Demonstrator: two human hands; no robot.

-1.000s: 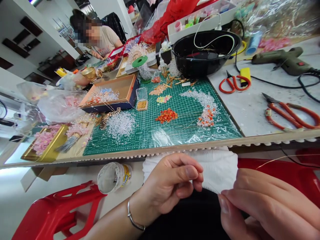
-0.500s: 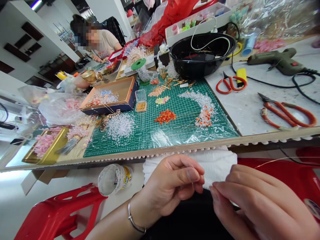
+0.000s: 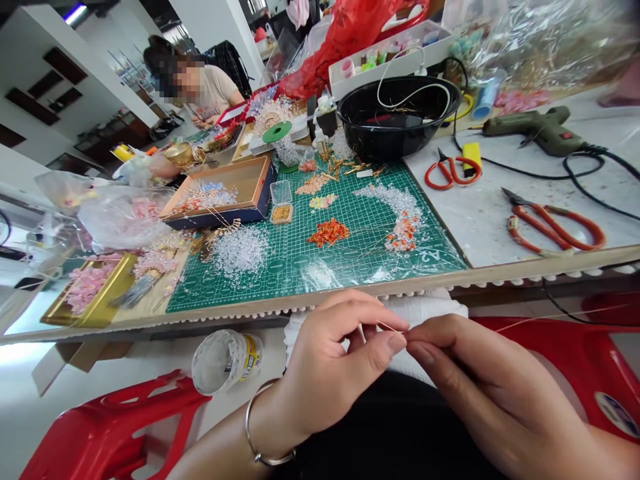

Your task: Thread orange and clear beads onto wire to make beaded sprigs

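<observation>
My left hand [image 3: 335, 340], with a metal bangle [image 3: 260, 427] on its wrist, and my right hand [image 3: 470, 373] meet in front of my lap. Their fingertips touch and pinch a thin gold wire [image 3: 550, 317] near its end. The wire runs out to the right over a red plastic stool [image 3: 530, 327]. Behind my hands lies a crumpled white cloth [image 3: 425, 310], now partly hidden by them. Below them is my black clothing [image 3: 395, 427].
A green cutting mat [image 3: 310, 280] on the table edge holds clear and orange beads. Red-handled scissors [image 3: 555, 227], a glue gun [image 3: 540, 130] and a black bowl [image 3: 395, 120] lie beyond. A seated person [image 3: 210, 87] works at the far end. A glue tub [image 3: 225, 360] sits near my left arm.
My hands have come together and now both pinch the wire. The white cloth is no longer held up in front, and the view has shifted slightly.
</observation>
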